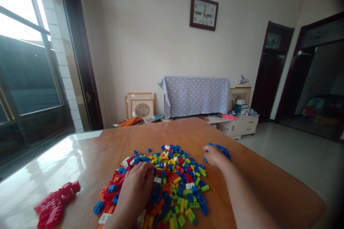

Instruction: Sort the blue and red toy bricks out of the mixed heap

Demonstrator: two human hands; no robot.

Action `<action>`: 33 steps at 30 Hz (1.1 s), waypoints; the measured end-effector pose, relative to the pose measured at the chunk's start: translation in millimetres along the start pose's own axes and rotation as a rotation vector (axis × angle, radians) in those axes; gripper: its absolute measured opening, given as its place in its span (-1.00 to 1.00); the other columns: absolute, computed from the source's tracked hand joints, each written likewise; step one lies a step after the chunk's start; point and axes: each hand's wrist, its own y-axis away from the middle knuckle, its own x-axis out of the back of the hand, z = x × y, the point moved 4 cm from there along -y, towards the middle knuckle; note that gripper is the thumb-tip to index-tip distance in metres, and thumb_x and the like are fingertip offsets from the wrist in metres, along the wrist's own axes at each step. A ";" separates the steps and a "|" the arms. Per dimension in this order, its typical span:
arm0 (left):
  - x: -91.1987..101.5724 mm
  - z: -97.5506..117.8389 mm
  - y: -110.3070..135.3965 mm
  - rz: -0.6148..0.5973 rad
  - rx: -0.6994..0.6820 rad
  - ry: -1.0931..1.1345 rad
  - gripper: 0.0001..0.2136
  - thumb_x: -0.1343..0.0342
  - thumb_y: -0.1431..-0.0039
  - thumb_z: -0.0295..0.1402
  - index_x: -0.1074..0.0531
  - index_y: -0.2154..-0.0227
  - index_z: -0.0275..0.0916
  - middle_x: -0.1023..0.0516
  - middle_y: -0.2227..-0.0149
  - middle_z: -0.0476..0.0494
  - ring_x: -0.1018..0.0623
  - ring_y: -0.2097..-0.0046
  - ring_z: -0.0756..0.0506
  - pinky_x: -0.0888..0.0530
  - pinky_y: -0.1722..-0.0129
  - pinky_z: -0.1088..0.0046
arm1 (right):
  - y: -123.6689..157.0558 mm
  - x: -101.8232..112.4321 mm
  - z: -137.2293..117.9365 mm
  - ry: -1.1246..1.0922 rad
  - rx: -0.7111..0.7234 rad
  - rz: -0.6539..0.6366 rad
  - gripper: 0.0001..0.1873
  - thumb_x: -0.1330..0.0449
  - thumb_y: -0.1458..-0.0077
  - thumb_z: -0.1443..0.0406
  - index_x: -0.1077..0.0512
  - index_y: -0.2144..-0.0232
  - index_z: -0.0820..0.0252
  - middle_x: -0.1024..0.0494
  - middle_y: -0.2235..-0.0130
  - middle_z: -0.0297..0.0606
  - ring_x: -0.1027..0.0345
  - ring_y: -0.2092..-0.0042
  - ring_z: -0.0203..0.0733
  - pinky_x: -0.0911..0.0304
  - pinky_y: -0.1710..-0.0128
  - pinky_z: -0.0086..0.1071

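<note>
A heap of small toy building blocks (176,179) in red, blue, green, yellow, orange and white spreads over the table's middle. My left hand (138,179) rests on the heap's left part, fingers curled down among the blocks; what they hold, if anything, is hidden. To the right of the heap, my right hand (213,156) is closed, with bits of blue block showing at its fingertips. It is beside a separate group of blue blocks (224,150), partly covering it. At the left lies a cluster of red blocks (57,202), apart from the heap.
The brown wooden table (268,182) reflects window light on its left. Behind it stands a low white cabinet (244,127) with a dotted grey cloth (197,94) draped over something. A framed picture (142,108) leans on the wall below a clock (204,13).
</note>
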 end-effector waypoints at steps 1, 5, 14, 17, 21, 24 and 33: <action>-0.2 -0.6 0.0 0.000 -0.001 -0.001 -0.80 0.06 -0.34 -0.27 -0.47 0.25 -0.14 -0.57 0.24 -0.12 -0.55 0.15 -0.17 -0.40 0.16 0.35 | -0.9 2.0 0.1 -0.005 -0.012 0.021 -0.81 -0.10 -0.15 0.37 -0.53 0.33 0.14 -0.60 0.33 -0.22 -0.38 0.33 -0.21 -0.02 0.38 -0.41; -0.7 -1.4 -0.5 -0.004 -0.004 -0.006 -0.80 0.05 -0.34 -0.27 -0.47 0.25 -0.13 -0.57 0.24 -0.11 -0.54 0.15 -0.16 -0.40 0.17 0.36 | -0.6 0.8 -12.6 -0.026 0.017 0.042 -0.75 -0.03 -0.21 0.39 -0.52 0.22 0.15 -0.62 0.18 -0.14 -0.42 0.16 -0.15 -0.09 0.28 -0.40; -6.3 -9.9 -4.1 -0.028 -0.020 -0.013 -0.76 0.06 -0.35 -0.20 -0.49 0.23 -0.12 -0.58 0.22 -0.12 -0.54 0.15 -0.16 -0.42 0.16 0.34 | -1.5 -20.1 -18.1 -0.009 0.026 -0.017 -0.75 -0.08 -0.15 0.42 -0.52 0.19 0.23 -0.61 0.14 -0.03 -0.44 0.04 -0.08 -0.16 0.15 -0.37; -7.4 -11.5 -4.7 -0.031 -0.029 -0.001 -0.76 0.05 -0.35 -0.20 -0.49 0.25 -0.12 -0.58 0.23 -0.11 -0.55 0.17 -0.15 -0.43 0.19 0.36 | -4.6 -16.4 -9.6 -0.006 -0.013 -0.012 -0.78 -0.09 -0.15 0.41 -0.52 0.21 0.21 -0.62 0.15 -0.04 -0.46 0.08 -0.09 -0.16 0.17 -0.37; -7.7 -12.1 -5.2 -0.029 -0.030 0.019 -0.77 0.03 -0.34 -0.19 -0.50 0.26 -0.11 -0.58 0.24 -0.10 -0.56 0.18 -0.15 -0.43 0.20 0.37 | -4.8 -11.5 -4.2 -0.008 -0.037 0.000 -0.81 -0.09 -0.14 0.39 -0.52 0.31 0.18 -0.62 0.21 -0.09 -0.46 0.17 -0.12 -0.14 0.25 -0.37; -7.6 -11.2 -5.7 -0.033 -0.026 0.018 -0.77 0.04 -0.34 -0.18 -0.50 0.26 -0.10 -0.58 0.24 -0.09 -0.56 0.18 -0.15 -0.42 0.20 0.37 | -4.0 -10.6 -3.8 -0.013 -0.046 0.005 -0.82 -0.10 -0.12 0.39 -0.52 0.37 0.14 -0.61 0.30 -0.14 -0.43 0.25 -0.14 -0.10 0.30 -0.37; -1.5 -3.7 -3.1 -0.033 -0.035 -0.018 -0.77 0.06 -0.36 -0.24 -0.48 0.28 -0.14 -0.55 0.26 -0.11 -0.52 0.19 -0.14 -0.39 0.20 0.37 | 0.7 -15.6 -24.8 -0.108 0.096 -0.026 -0.78 -0.09 -0.15 0.38 -0.55 0.37 0.19 -0.63 0.29 -0.23 -0.39 0.25 -0.24 -0.09 0.32 -0.46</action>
